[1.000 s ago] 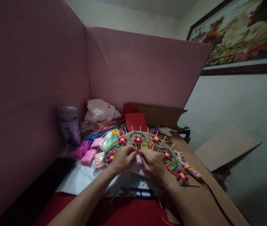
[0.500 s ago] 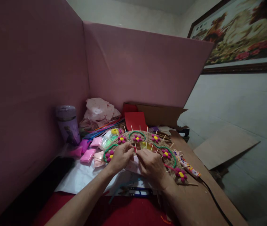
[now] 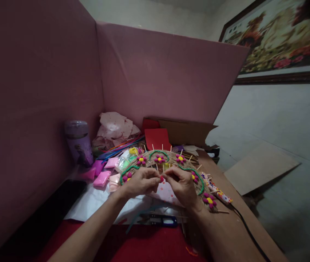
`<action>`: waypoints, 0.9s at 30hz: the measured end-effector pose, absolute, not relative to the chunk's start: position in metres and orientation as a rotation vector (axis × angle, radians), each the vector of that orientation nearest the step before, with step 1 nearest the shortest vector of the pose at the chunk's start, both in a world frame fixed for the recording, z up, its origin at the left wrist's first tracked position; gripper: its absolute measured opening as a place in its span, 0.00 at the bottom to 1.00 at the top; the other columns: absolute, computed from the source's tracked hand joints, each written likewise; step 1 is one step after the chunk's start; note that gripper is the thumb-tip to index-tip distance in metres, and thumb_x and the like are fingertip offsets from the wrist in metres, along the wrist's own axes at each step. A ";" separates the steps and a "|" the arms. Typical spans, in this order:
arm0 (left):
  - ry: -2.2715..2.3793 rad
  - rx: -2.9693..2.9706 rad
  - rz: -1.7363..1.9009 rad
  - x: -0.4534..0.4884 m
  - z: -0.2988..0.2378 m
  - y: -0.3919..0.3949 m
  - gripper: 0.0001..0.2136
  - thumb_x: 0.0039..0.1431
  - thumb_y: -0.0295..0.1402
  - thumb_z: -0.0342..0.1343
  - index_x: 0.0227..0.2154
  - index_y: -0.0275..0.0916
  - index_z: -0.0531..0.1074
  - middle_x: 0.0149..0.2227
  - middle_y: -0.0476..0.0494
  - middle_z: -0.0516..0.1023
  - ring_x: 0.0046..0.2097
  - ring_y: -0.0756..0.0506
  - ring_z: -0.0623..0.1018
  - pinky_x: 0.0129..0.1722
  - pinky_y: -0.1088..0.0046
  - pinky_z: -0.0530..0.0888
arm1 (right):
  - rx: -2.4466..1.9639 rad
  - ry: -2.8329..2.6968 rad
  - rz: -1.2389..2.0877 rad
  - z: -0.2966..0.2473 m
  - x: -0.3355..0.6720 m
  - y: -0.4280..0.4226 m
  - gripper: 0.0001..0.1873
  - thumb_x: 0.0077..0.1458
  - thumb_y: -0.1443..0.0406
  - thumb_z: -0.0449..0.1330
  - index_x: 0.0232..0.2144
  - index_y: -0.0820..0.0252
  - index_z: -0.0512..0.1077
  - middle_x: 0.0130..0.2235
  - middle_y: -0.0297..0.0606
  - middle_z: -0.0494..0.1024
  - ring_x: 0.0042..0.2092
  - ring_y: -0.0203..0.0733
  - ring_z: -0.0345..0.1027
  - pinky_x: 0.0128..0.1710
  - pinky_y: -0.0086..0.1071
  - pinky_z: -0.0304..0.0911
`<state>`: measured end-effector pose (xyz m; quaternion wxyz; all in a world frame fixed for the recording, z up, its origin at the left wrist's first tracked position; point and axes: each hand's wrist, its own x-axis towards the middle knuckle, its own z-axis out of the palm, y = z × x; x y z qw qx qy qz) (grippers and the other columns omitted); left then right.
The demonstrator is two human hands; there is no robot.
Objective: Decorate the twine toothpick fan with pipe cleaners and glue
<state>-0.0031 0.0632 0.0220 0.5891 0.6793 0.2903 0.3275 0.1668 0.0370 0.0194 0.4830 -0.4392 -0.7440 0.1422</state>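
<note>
Between my fingertips is a small red piece (image 3: pixel 162 178), which looks like bent pipe cleaner, though most of it is hidden. My left hand (image 3: pixel 144 181) pinches it from one side, and my right hand (image 3: pixel 181 183) meets it from the other with thumb and finger closed. Behind both hands lies an arch wound with twine (image 3: pixel 171 157), short sticks poking out along its edges. Magenta flowers with yellow centres (image 3: pixel 159 159) and wavy green strips (image 3: pixel 200 185) decorate it. Dark-blue thread snips (image 3: pixel 163 220) rest below my hands.
Pink clay packets (image 3: pixel 102 178) and a purple tumbler (image 3: pixel 79 143) stand to the left, near a black slab (image 3: pixel 46 214). On the right, a flower-patterned glue gun (image 3: pixel 217 189) trails a black cord. Pink panels (image 3: pixel 168 72) wall off the back and left.
My hands have turned and come tip to tip around the red piece. The red strand that stuck out right of my right hand no longer shows there.
</note>
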 end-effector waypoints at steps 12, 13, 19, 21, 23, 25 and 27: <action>0.838 1.846 1.120 0.007 0.019 0.057 0.08 0.56 0.34 0.50 0.24 0.36 0.66 0.20 0.52 0.67 0.22 0.55 0.64 0.21 0.80 0.60 | -1.059 -1.837 0.473 0.015 0.159 0.032 0.10 0.56 0.67 0.51 0.25 0.60 0.69 0.24 0.32 0.68 0.26 0.34 0.60 0.27 0.27 0.54; 0.848 1.862 1.119 0.008 0.018 0.057 0.08 0.56 0.34 0.50 0.24 0.36 0.66 0.20 0.52 0.68 0.22 0.55 0.65 0.22 0.80 0.60 | -1.054 -1.835 0.488 0.015 0.160 0.032 0.10 0.56 0.67 0.51 0.25 0.60 0.68 0.23 0.31 0.68 0.26 0.33 0.60 0.26 0.27 0.54; 0.854 1.766 1.063 0.010 0.015 0.060 0.06 0.55 0.33 0.49 0.31 0.36 0.68 0.23 0.50 0.71 0.21 0.54 0.66 0.20 0.80 0.61 | -1.086 -1.888 0.448 0.016 0.162 0.033 0.09 0.54 0.68 0.51 0.23 0.60 0.67 0.21 0.30 0.66 0.24 0.32 0.58 0.26 0.27 0.52; 0.849 1.761 1.066 0.010 0.014 0.061 0.05 0.54 0.32 0.49 0.30 0.36 0.67 0.22 0.51 0.71 0.20 0.55 0.66 0.20 0.80 0.61 | -1.111 -1.910 0.420 0.017 0.162 0.033 0.09 0.55 0.67 0.51 0.23 0.60 0.66 0.21 0.29 0.64 0.22 0.32 0.56 0.24 0.27 0.50; 0.846 1.765 1.083 0.010 0.012 0.061 0.04 0.54 0.31 0.49 0.30 0.36 0.67 0.22 0.52 0.71 0.20 0.55 0.66 0.20 0.80 0.61 | -1.113 -1.923 0.420 0.016 0.162 0.034 0.10 0.56 0.66 0.51 0.24 0.60 0.66 0.21 0.29 0.64 0.22 0.32 0.56 0.24 0.27 0.50; 0.854 1.769 1.111 0.011 0.010 0.061 0.04 0.55 0.31 0.49 0.30 0.36 0.66 0.22 0.51 0.70 0.21 0.55 0.66 0.20 0.81 0.61 | -1.100 -1.918 0.442 0.016 0.162 0.035 0.12 0.57 0.64 0.51 0.24 0.60 0.66 0.22 0.30 0.66 0.23 0.32 0.57 0.25 0.27 0.51; 0.863 1.771 1.132 0.011 0.009 0.061 0.05 0.55 0.31 0.48 0.30 0.36 0.66 0.22 0.51 0.70 0.20 0.55 0.66 0.20 0.81 0.61 | -1.090 -1.910 0.461 0.016 0.162 0.037 0.12 0.58 0.64 0.50 0.24 0.60 0.66 0.23 0.30 0.67 0.24 0.32 0.59 0.26 0.26 0.53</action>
